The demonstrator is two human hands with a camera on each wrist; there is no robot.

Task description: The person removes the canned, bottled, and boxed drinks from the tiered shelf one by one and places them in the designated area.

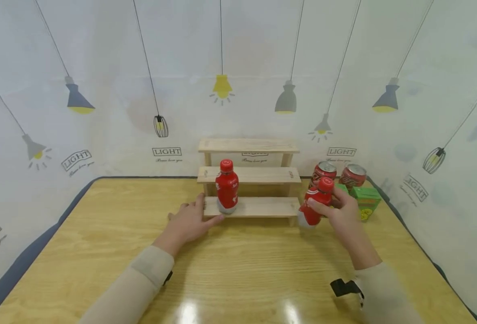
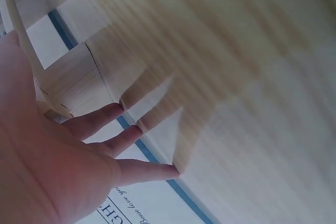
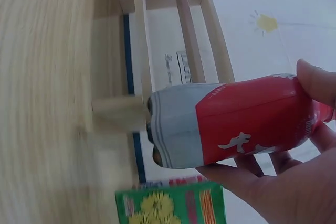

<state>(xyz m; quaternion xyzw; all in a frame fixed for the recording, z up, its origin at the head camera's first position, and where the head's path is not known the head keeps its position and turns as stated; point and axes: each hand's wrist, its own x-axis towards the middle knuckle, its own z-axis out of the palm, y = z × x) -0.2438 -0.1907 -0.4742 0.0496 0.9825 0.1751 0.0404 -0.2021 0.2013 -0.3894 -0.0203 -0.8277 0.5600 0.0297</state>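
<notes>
My right hand (image 1: 343, 211) grips a red bottle (image 1: 318, 198) with a red cap and a pale base, tilted a little, near the right end of the lowest step of a three-step wooden rack (image 1: 262, 206). In the right wrist view this bottle (image 3: 236, 121) shows a white figure on its label, with the thumb on one side and fingers on the other. A second red bottle (image 1: 227, 189) stands upright on the left part of the lowest step. My left hand (image 1: 187, 222) is at the rack's left end, fingers spread; in the left wrist view several fingertips (image 2: 176, 170) touch the table.
Two red cans (image 1: 353, 174) stand behind my right hand at the table's back right. A green carton (image 1: 366, 202) with yellow fruit pictures is beside it, and another green piece is partly hidden. A white cloth with printed lamps (image 1: 222, 87) hangs behind the wooden table (image 1: 230, 270).
</notes>
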